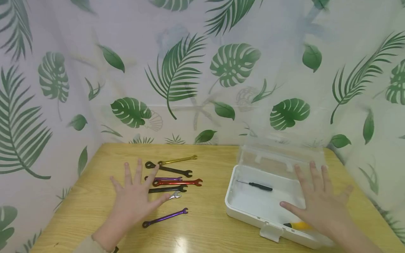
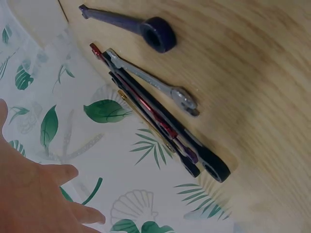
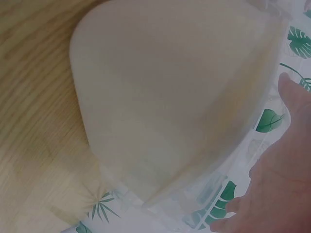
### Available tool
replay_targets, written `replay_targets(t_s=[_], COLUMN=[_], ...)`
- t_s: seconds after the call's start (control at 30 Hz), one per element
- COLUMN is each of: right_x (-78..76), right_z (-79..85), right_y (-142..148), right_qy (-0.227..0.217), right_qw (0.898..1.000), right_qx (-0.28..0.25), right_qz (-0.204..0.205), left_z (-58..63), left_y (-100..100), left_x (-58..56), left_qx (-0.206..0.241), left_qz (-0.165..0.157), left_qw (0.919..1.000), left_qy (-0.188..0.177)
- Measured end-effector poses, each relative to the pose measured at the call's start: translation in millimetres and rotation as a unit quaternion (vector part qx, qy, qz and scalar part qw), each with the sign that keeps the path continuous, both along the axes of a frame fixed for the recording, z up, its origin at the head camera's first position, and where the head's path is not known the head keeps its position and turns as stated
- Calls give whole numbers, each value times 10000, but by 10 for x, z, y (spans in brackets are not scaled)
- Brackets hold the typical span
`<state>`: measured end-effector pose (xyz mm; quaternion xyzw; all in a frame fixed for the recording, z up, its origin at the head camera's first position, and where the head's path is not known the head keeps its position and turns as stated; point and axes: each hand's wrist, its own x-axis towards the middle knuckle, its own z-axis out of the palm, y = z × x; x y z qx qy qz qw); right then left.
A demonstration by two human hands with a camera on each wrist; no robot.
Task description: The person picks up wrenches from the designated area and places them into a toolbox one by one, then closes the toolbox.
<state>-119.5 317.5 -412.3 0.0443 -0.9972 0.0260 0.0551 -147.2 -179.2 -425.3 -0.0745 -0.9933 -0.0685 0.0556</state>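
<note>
Both hands are spread wide with nothing in them. My left hand (image 1: 132, 198) hovers beside a group of combination wrenches, hiding some of their ends. Among these lie a gold wrench (image 1: 178, 160), a red wrench (image 1: 180, 182), a silver wrench (image 1: 175, 195) and two black ones. A purple wrench (image 1: 166, 218) lies apart, nearer the front; a smaller purple one is beside the red. Over the right part of a white toolbox (image 1: 242, 215) is my right hand (image 1: 326, 207). Inside the box are a small black screwdriver (image 1: 261, 186) and a yellow-handled tool (image 1: 299, 225), partly covered by that hand.
The toolbox's clear lid (image 1: 272, 156) stands open toward the back, and its white latch (image 1: 271, 232) hangs at the front. Everything rests on a wooden table (image 1: 209, 228). A leaf-patterned sheet (image 1: 190, 133) rises behind the table's back edge.
</note>
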Motion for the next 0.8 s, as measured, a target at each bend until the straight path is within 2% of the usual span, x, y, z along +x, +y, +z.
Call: replay_targets(t_s=[0.3,0.8], right_x=[-5,-6], right_z=[-11,37], right_y=[27,176], right_qy=[243,524], right_qw=[9997,9985], right_qx=[46,-133], right_qz=[89,-91], left_z=[-35,-86], left_y=[41,172], left_x=[-15,-87], left_qx=[144,119], left_qz=[-111,-404], left_qw=[9998,9991], left_qy=[-23,91])
